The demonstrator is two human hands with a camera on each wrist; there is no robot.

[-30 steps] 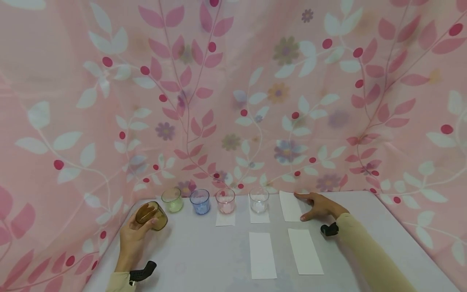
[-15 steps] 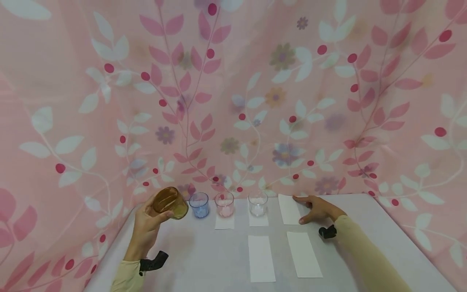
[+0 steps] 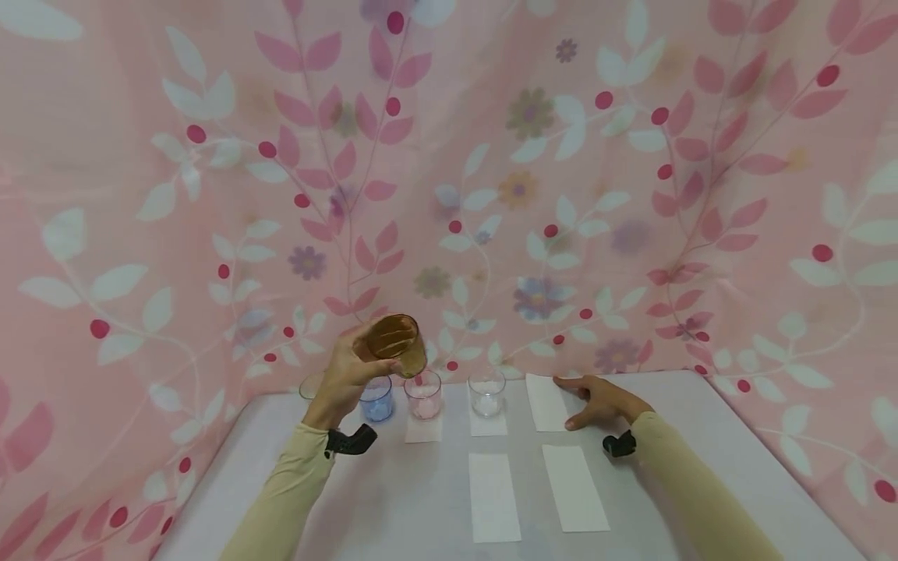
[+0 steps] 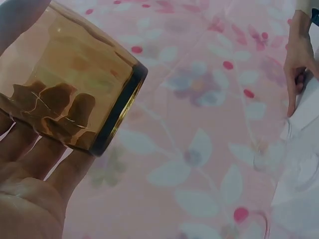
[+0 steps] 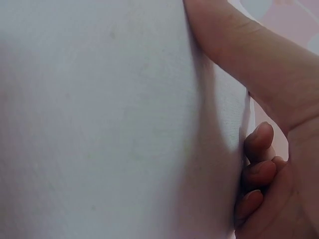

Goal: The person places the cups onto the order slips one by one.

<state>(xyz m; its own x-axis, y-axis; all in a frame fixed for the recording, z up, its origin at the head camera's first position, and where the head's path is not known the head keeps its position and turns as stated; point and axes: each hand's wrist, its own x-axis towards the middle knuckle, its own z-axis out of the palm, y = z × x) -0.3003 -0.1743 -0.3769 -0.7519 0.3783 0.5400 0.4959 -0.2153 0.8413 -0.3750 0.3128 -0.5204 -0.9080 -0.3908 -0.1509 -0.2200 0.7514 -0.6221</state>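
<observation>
My left hand grips an amber glass, raised and tipped on its side, in front of the patterned cloth and just above the row of cups. In the left wrist view the fingers lie along the amber glass, with its dark rim facing right. Below it are a blue glass and a pink glass. My left hand mostly hides a green glass. At the back right, my right hand touches the edge of a white paper strip with index finger and thumb spread, other fingers curled under.
A clear glass stands on another paper strip, right of the pink glass. Two more strips, a left one and a right one, lie nearer on the white table. A pink floral cloth hangs behind.
My left hand has lifted the amber glass from the left side of the table, up and to the right, past the green glass. My right hand stays at the paper strip.
</observation>
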